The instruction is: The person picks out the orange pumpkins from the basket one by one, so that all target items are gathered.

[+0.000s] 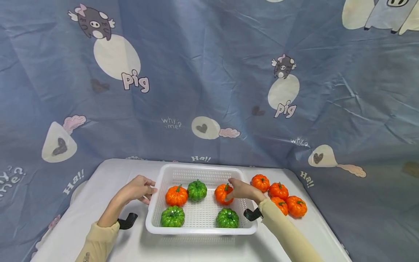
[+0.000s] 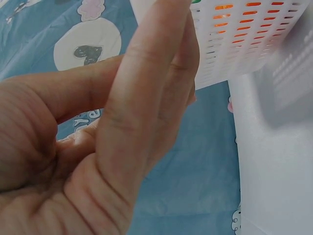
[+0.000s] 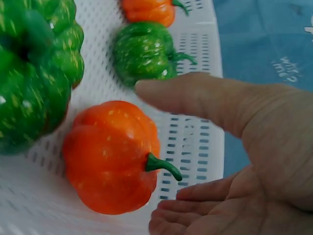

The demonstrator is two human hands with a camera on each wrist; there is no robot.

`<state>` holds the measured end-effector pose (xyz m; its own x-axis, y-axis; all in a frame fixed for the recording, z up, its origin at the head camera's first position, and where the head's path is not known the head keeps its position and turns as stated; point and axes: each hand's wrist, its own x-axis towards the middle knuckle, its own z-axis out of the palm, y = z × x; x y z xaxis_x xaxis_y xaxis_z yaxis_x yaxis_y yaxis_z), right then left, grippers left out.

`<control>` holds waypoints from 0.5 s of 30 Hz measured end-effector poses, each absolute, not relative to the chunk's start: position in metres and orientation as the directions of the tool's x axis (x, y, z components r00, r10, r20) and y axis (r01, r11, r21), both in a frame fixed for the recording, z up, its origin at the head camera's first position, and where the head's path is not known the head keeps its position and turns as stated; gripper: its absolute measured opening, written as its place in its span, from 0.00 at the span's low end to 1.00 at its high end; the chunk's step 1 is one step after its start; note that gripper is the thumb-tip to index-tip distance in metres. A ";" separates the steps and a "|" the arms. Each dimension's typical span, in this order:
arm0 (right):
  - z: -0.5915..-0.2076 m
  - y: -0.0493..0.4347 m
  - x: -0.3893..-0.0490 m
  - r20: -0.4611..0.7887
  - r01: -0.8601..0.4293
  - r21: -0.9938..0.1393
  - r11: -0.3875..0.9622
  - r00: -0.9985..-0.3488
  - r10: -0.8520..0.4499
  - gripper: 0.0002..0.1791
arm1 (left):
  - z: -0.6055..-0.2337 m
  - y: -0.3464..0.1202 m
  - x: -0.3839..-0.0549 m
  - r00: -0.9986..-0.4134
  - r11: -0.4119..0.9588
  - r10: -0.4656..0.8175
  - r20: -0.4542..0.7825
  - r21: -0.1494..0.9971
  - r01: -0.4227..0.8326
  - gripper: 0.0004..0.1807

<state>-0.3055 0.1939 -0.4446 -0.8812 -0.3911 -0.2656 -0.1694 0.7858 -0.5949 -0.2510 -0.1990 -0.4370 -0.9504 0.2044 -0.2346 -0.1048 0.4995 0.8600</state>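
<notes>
A white plastic basket (image 1: 199,230) holds small pumpkins, orange and green. Inside it at the right lies an orange pumpkin (image 3: 115,159) with a curved green stem. My right hand (image 1: 242,190) is over the basket's right side, beside this pumpkin. In the right wrist view, its thumb and fingers are spread apart with a gap to the pumpkin. My left hand (image 1: 140,188) is at the basket's left rim, fingers loosely bent and holding nothing. Whether its fingertips touch the rim, I cannot tell. The left wrist view shows the perforated basket wall (image 2: 220,44) beyond the fingers.
Also in the basket are another orange pumpkin (image 1: 176,196) and green pumpkins at the back (image 1: 197,190), front left (image 1: 172,216) and front right (image 1: 227,218). Several orange pumpkins (image 1: 296,206) cluster on the white table (image 1: 183,251) right of the basket. A blue patterned cloth (image 1: 203,87) hangs behind.
</notes>
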 end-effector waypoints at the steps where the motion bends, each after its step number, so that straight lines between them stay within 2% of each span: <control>1: -0.445 0.191 -0.307 -0.264 -0.177 -0.571 0.802 -0.885 -0.384 0.51 | -0.437 -0.199 -0.251 -0.950 0.499 0.205 -0.236 0.860 -0.106 0.24; 5: -0.450 0.184 -0.312 -0.266 -0.204 -0.487 0.849 -0.892 -0.367 0.42 | -0.437 -0.199 -0.252 -0.950 0.492 0.208 -0.232 0.864 -0.103 0.24; 9: -0.460 0.179 -0.314 -0.280 -0.214 -0.453 0.866 -0.888 -0.366 0.26 | -0.438 -0.198 -0.252 -0.950 0.482 0.208 -0.231 0.870 -0.106 0.23; 15: -0.467 0.176 -0.313 -0.238 -0.234 -0.456 0.859 -0.897 -0.371 0.23 | -0.438 -0.199 -0.251 -0.951 0.494 0.196 -0.238 0.862 -0.114 0.24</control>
<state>-0.3133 0.1756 -0.4674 -0.8974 -0.3713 -0.2384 -0.2341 0.8586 -0.4561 -0.2513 -0.1988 -0.4382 -0.9514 0.1956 -0.2377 -0.1138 0.4939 0.8621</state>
